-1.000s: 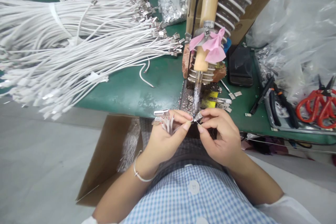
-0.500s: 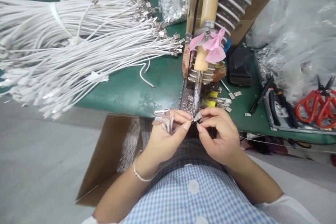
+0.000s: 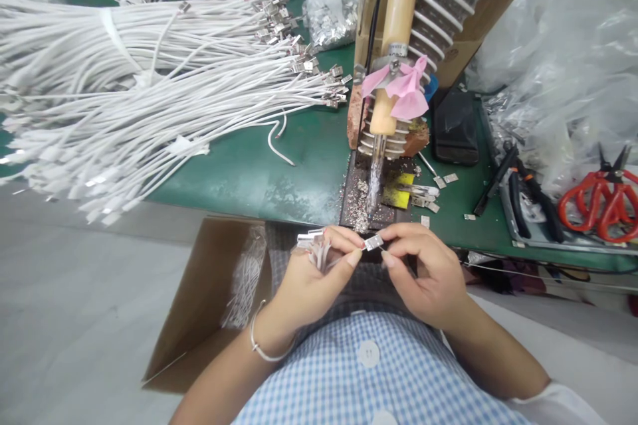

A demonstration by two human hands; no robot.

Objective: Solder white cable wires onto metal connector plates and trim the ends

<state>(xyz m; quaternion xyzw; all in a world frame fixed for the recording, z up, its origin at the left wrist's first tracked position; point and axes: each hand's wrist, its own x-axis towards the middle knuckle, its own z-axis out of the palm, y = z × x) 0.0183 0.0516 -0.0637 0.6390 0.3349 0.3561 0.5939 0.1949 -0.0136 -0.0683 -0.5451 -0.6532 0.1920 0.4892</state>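
Note:
My left hand (image 3: 312,285) is closed around several white cables (image 3: 321,254) with metal plugs, and its thumb and forefinger pinch at the left end of a small metal connector (image 3: 373,242). My right hand (image 3: 426,272) holds the connector's right side between its fingertips, with a thin strand by the thumb. Just above the connector, the metal tip of a soldering iron (image 3: 377,179) points down over a dark, solder-speckled block (image 3: 356,196). The tip and the connector are apart. A pink cloth strip (image 3: 409,87) is tied at the iron's wooden handle.
Bundles of white cables (image 3: 164,80) cover the left of the green table (image 3: 234,179). Right of the iron lie a yellow sponge (image 3: 399,191), a black phone (image 3: 454,126) and a tray (image 3: 573,246) with red-handled cutters (image 3: 595,202). An open cardboard box (image 3: 184,299) stands below the table edge.
Both hands have drawn slightly down, away from the iron's tip, and the connector now shows its flat side. A loose metal piece shows on the table edge above my right hand.

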